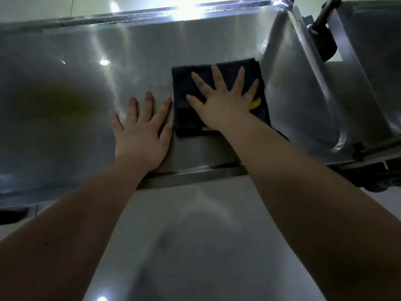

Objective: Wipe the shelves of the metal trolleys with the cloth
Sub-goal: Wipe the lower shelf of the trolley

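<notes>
My bare forearms reach out over the pale glossy floor (195, 235) toward the brushed stainless-steel trolley shelf (65, 94). My right hand (223, 101) lies flat, fingers spread wide, pressing down on the folded dark navy cloth (184, 88) near the shelf's right end, just beside its raised side wall (303, 94); spreading the palm likely keeps even pressure across the cloth. A yellow patch shows at its right edge. My left hand (143, 131) rests open, palm down on bare metal, index finger touching the cloth's left edge, probably to steady me and the trolley. The wide left stretch of shelf looks yet to cover.
</notes>
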`<state>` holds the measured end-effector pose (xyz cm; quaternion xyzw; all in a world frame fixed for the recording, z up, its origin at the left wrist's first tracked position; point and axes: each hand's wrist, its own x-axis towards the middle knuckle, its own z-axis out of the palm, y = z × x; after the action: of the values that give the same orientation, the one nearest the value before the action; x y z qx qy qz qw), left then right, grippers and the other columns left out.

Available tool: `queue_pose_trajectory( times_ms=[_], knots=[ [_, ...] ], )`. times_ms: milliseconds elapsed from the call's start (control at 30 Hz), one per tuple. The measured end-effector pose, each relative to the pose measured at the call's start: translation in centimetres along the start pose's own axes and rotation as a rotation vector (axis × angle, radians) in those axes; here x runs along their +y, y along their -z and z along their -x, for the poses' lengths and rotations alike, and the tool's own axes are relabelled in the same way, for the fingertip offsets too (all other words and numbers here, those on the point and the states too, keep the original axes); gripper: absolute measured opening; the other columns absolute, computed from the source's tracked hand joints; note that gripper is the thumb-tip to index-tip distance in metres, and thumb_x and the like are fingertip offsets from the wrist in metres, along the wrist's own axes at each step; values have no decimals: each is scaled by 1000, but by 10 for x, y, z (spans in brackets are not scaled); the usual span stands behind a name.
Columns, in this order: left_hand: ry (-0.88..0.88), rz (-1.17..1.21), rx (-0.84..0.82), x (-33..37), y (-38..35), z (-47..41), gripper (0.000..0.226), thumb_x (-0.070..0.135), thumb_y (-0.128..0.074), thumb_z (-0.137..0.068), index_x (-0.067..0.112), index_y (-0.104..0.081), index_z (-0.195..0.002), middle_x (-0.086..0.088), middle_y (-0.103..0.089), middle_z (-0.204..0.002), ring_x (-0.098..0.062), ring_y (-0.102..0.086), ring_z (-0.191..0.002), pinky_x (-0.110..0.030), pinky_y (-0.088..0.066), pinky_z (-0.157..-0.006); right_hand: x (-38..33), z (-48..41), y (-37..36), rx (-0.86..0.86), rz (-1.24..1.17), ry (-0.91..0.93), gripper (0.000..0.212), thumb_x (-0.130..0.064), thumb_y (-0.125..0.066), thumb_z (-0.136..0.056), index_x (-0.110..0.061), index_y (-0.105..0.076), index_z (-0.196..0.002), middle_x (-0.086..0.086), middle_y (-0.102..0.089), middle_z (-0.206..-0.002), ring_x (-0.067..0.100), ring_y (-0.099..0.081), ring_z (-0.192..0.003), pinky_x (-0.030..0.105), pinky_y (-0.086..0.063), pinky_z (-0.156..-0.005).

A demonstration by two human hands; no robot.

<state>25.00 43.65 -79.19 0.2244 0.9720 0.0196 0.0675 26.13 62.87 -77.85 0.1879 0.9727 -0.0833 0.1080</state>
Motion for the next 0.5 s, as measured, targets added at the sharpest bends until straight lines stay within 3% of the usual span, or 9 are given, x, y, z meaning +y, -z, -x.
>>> queue_pose_trajectory(
  times_ms=[167,233,367,500],
  knots=[
    [1,23,7,-4,-1,-1,58,56,-14,-99,46,2,-154,7,9,-165,-24,9,-151,-62,8,-116,-9,-27,2,57,45,100,64,-77,-16,-90,-58,0,-149,-13,9,-164,45,17,-146,71,13,-108],
    [1,28,12,-4,0,0,58,56,-15,-98,49,0,-153,7,6,-165,-25,7,-152,-61,7,-116,29,-33,9,80,44,81,63,-78,-20,-90,-60,-4,-148,-17,3,-164,41,12,-148,68,10,-111],
    [11,34,23,-2,0,-2,57,56,-16,-98,50,-3,-153,7,4,-166,-25,5,-152,-62,5,-116,130,-35,29,79,32,-148,61,-77,-20,-91,-60,-5,-147,-16,1,-164,39,7,-149,64,7,-115],
    [6,20,23,0,0,-1,57,55,-16,-98,50,-2,-153,6,4,-166,-26,5,-152,-63,5,-115,151,13,20,46,82,-104,61,-69,-25,-94,-57,1,-148,-15,6,-164,39,9,-149,62,7,-116]
  ],
)
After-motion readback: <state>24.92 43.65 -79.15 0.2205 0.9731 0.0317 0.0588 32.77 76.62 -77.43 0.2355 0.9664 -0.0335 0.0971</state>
